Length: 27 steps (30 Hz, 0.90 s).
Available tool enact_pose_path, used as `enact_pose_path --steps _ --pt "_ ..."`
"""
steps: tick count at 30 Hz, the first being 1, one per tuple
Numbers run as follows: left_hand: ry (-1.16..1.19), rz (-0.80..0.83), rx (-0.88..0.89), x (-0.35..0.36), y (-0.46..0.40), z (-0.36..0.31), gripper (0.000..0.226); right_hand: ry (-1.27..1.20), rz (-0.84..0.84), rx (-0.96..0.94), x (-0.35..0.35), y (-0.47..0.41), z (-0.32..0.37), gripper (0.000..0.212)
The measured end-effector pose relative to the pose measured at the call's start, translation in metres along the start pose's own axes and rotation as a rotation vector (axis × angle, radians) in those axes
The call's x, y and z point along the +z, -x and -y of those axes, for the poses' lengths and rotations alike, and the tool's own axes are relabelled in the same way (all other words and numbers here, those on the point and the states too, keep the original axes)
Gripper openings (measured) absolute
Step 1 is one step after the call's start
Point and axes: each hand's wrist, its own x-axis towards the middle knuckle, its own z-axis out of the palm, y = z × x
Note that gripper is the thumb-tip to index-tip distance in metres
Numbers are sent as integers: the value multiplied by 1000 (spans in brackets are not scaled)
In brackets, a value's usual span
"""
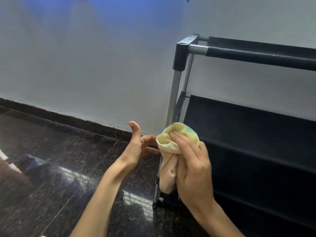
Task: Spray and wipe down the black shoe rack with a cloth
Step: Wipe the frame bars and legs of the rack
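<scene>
The black shoe rack (248, 127) stands against the wall on the right, with grey metal posts, black corner joints and dark fabric shelves. My right hand (193, 165) grips a bunched pale yellow cloth (172, 142) with a green patch, held against the rack's front left post at mid height. My left hand (136, 147) hovers just left of the cloth, thumb up and fingers relaxed toward the post. Whether those fingers touch the post or the cloth I cannot tell. No spray bottle is in view.
Dark speckled polished floor (68, 177) spreads to the left and front, reflecting light. A pale wall (85, 65) with a dark skirting strip (59, 120) runs behind. A brownish blurred edge (6, 170) shows at far left.
</scene>
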Motion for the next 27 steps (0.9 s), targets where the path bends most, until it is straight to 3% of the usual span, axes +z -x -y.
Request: enact_pose_path --steps 3,8,12,15,18,21,23,27 --pt "40 3 9 0 -2 0 101 120 28 -89 18 6 -19 37" --pt "-13 -3 6 -2 -4 1 103 -109 235 148 28 67 -53 37" --pt "10 2 37 -3 -5 6 99 -333 34 167 25 56 -34 45" --pt "20 41 41 -3 -3 7 103 -429 -64 184 26 21 -19 37" --pt "15 47 36 -2 -2 5 102 -433 8 257 29 21 -24 35" --pt "2 27 28 -1 -1 3 99 -455 190 461 28 51 -33 50" --pt "-3 18 36 0 0 4 97 -396 176 408 25 62 -29 47" --pt "69 36 30 1 1 4 102 -221 -34 35 19 35 -9 33"
